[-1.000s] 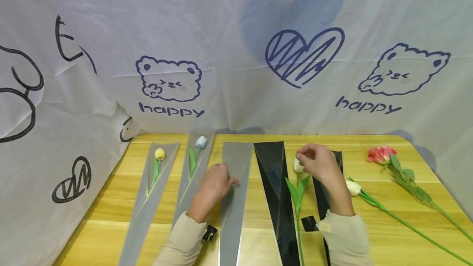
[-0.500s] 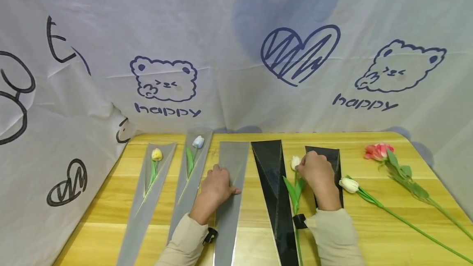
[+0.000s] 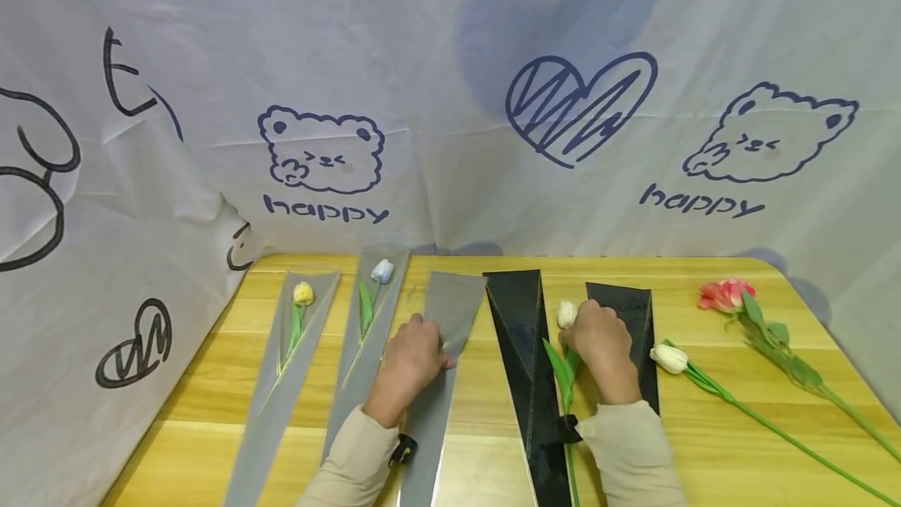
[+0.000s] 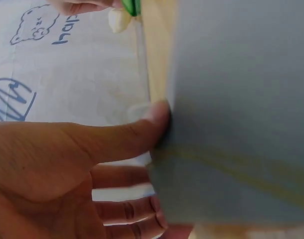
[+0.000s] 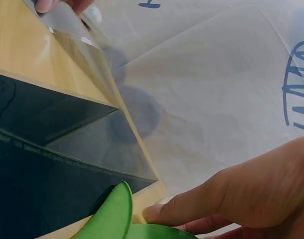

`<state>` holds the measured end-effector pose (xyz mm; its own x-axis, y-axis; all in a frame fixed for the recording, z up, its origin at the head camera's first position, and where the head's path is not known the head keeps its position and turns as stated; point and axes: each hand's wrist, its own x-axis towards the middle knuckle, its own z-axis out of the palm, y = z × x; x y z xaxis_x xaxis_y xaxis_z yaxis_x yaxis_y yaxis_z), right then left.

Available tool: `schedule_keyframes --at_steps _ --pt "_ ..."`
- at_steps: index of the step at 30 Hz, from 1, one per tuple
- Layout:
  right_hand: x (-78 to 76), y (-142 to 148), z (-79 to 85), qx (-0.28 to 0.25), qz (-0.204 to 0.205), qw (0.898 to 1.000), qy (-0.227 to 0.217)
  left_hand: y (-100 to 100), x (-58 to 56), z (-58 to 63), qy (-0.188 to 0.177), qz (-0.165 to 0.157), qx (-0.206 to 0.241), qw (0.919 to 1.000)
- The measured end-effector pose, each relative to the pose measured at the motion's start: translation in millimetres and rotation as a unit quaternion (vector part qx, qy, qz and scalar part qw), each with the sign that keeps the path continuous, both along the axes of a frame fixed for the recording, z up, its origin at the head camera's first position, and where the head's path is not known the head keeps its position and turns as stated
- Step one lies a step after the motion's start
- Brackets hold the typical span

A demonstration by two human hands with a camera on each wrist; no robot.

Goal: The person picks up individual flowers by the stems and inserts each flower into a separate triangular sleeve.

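My left hand [image 3: 411, 358] pinches the left edge of a grey flower sleeve [image 3: 456, 300], thumb in front and fingers behind, as the left wrist view shows. The sleeve's lower end slants to the left. My right hand [image 3: 604, 346] holds a white tulip [image 3: 567, 314] just below its bloom, its green leaves [image 5: 112, 214] hanging beside the thumb. The pinch on the stem is partly hidden. A black sleeve [image 3: 517, 319] lies left of this tulip, and another black sleeve [image 3: 637, 311] lies partly under my right hand.
At the left, two grey sleeves hold a yellow tulip [image 3: 303, 294] and a pale blue tulip [image 3: 382, 271]. A second white tulip [image 3: 670, 358] and a pink flower [image 3: 728, 296] lie at the right of the wooden table [image 3: 486, 413]. A printed white cloth [image 3: 450, 100] hangs behind.
My right hand has moved from the tulip's bloom down to just below it. My left hand has taken the grey sleeve's edge, and the sleeve has tilted, its lower end shifting left.
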<state>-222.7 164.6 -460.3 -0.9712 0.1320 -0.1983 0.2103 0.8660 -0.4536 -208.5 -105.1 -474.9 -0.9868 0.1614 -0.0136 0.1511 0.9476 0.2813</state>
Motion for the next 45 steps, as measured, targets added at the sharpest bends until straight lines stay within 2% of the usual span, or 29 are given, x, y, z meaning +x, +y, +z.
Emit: schedule_keyframes --at_steps 3,7,9,11,13,14,16,17,20,21,23,26,27,28,29,31,32,35,37,40,42,44,45 --pt "-1.2 2.7 -0.4 -0.019 0.000 1.000 0.000 -4.8 -3.2 -1.3 0.009 -0.022 0.027 0.9994" --pt "-1.3 8.6 6.1 -0.068 0.007 0.997 0.028 -15.0 -12.2 -0.8 0.004 -0.061 0.109 0.9922" --pt "-1.0 12.0 10.8 -0.093 0.012 0.994 0.052 -20.9 -16.5 0.1 -0.009 -0.076 0.170 0.9824" --pt "-0.6 15.7 15.5 -0.115 0.018 0.990 0.077 -26.6 -20.0 0.7 -0.044 -0.079 0.244 0.9655" --pt "-0.2 18.9 19.8 -0.132 0.022 0.987 0.094 -32.0 -23.0 0.3 -0.093 -0.071 0.324 0.9389" --pt "0.0 20.2 21.5 -0.142 0.023 0.985 0.098 -34.2 -24.2 -0.1 -0.123 -0.061 0.366 0.9205" --pt "0.4 21.8 24.7 -0.161 0.025 0.981 0.103 -37.8 -26.9 -2.0 -0.178 -0.046 0.444 0.8769" --pt "0.5 22.0 25.9 -0.171 0.026 0.980 0.103 -39.0 -28.3 -3.2 -0.201 -0.038 0.481 0.8526" --pt "0.2 21.9 28.3 -0.207 0.018 0.973 0.097 -40.3 -32.5 -6.1 -0.246 -0.028 0.569 0.7843" --pt "-0.1 21.8 28.7 -0.218 0.016 0.971 0.097 -40.4 -33.3 -6.6 -0.255 -0.026 0.588 0.7671" --pt "-0.3 21.6 29.4 -0.240 0.012 0.966 0.098 -40.0 -34.8 -7.0 -0.262 -0.016 0.619 0.7401" --pt "-0.2 21.5 30.4 -0.268 0.010 0.958 0.099 -39.0 -36.1 -6.2 -0.266 0.007 0.645 0.7159" --pt "0.0 21.5 30.9 -0.275 0.010 0.956 0.100 -38.9 -36.4 -5.6 -0.266 0.011 0.652 0.7102" --pt "0.1 21.5 31.5 -0.281 0.009 0.954 0.103 -38.7 -37.0 -5.3 -0.265 0.016 0.658 0.7050" --pt "0.4 21.7 32.2 -0.288 0.007 0.952 0.105 -39.0 -37.2 -4.7 -0.264 0.016 0.658 0.7045" --pt "1.2 22.1 34.2 -0.301 0.003 0.947 0.111 -40.1 -37.4 -3.4 -0.266 0.012 0.653 0.7088" --pt "1.6 22.4 35.3 -0.306 0.000 0.945 0.115 -40.9 -37.3 -2.8 -0.267 0.006 0.649 0.7121" --pt "2.6 24.8 38.7 -0.323 -0.012 0.938 0.124 -42.8 -36.7 -1.2 -0.268 -0.008 0.627 0.7319" --pt "3.1 27.0 40.6 -0.338 -0.021 0.932 0.130 -42.4 -36.5 -0.8 -0.269 -0.010 0.617 0.7395" --pt "2.5 30.9 41.9 -0.373 -0.025 0.917 0.137 -41.2 -36.5 -2.0 -0.262 0.001 0.606 0.7512" --pt "2.5 32.9 42.5 -0.405 -0.025 0.904 0.135 -40.2 -37.0 -3.7 -0.250 0.011 0.603 0.7574" --pt "2.4 34.5 42.6 -0.439 -0.023 0.889 0.129 -40.0 -38.0 -5.7 -0.237 0.017 0.606 0.7590" --pt "2.4 35.1 42.5 -0.454 -0.022 0.882 0.125 -40.0 -38.4 -6.5 -0.231 0.017 0.611 0.7573"
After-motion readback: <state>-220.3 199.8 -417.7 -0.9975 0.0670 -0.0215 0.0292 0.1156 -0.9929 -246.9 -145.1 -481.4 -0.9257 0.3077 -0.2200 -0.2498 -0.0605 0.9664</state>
